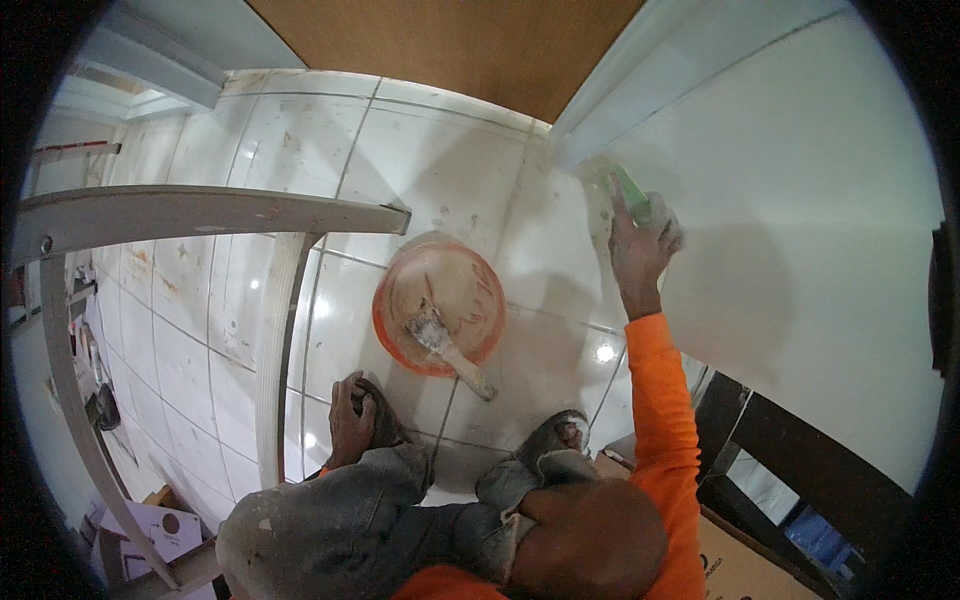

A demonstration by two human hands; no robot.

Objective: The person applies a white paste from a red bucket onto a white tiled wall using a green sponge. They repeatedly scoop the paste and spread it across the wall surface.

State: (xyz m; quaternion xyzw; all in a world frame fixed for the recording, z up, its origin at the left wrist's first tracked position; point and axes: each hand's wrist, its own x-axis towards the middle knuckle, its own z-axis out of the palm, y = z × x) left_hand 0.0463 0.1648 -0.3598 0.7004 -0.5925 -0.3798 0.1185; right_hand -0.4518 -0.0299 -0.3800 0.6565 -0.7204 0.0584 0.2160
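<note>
A: How is the right hand [640, 250] placed?

B: It is stretched forward at the end of an orange sleeve [662, 400], and a green block [632, 195] is gripped in its fingers, low by the white wall [820, 240] and near the door frame [590, 125]. Whether the wall is touched by the block cannot be told.

A: And the left hand [350, 425]?

B: It is lowered beside the left foot, with the fingers bent; whether anything is held in it cannot be told.

A: What is seen between and beyond them?

B: A round, orange-rimmed pan [388, 335] is set on the tiled floor [275, 150], and a white-smeared tool [465, 370] is laid in it, its handle extended over the rim. To the left, a grey frame [200, 215] is seen; at the far end, a brown door [450, 40]
</note>
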